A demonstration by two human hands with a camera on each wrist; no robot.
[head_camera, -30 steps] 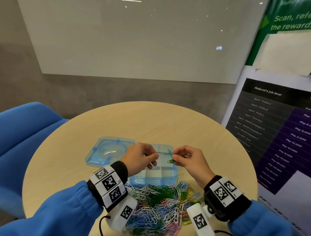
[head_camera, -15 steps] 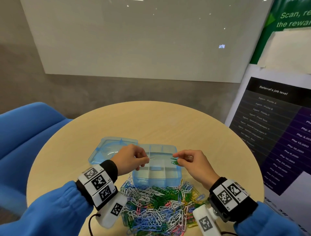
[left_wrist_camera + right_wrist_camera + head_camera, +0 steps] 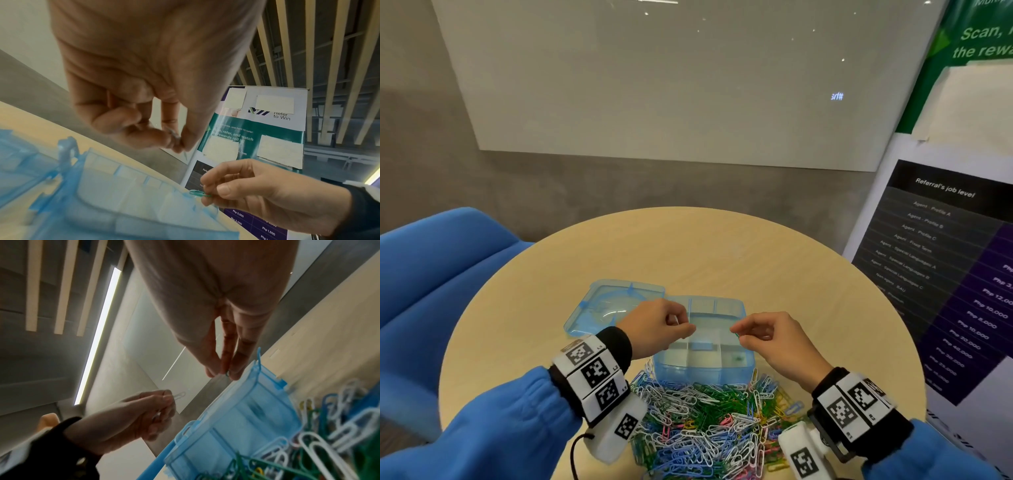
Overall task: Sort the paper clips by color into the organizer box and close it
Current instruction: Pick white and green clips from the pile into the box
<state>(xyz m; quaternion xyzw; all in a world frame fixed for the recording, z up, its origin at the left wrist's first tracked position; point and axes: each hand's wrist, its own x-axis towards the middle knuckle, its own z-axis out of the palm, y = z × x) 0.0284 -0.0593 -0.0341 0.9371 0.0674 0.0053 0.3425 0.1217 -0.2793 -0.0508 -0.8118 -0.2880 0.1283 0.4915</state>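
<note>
A translucent blue organizer box (image 3: 702,371) stands open on the round table, its lid (image 3: 613,305) flat to the left. One green clip (image 3: 739,358) lies in its front right compartment. A mixed pile of paper clips (image 3: 709,421) lies just in front of the box. Above the box's left side, my left hand (image 3: 688,329) pinches a white clip (image 3: 180,395) between thumb and fingertips. My right hand (image 3: 736,334) is over the right side and pinches a green clip (image 3: 198,193). The two hands are apart and do not touch.
The wooden table (image 3: 722,253) is bare behind the box. A blue chair (image 3: 431,274) stands at the left. A standing banner (image 3: 945,274) rises close to the table's right edge, and a whiteboard (image 3: 688,85) hangs on the wall behind.
My hands have drawn apart above the box, each keeping its clip. The right hand's green clip has turned so that less of it shows from above.
</note>
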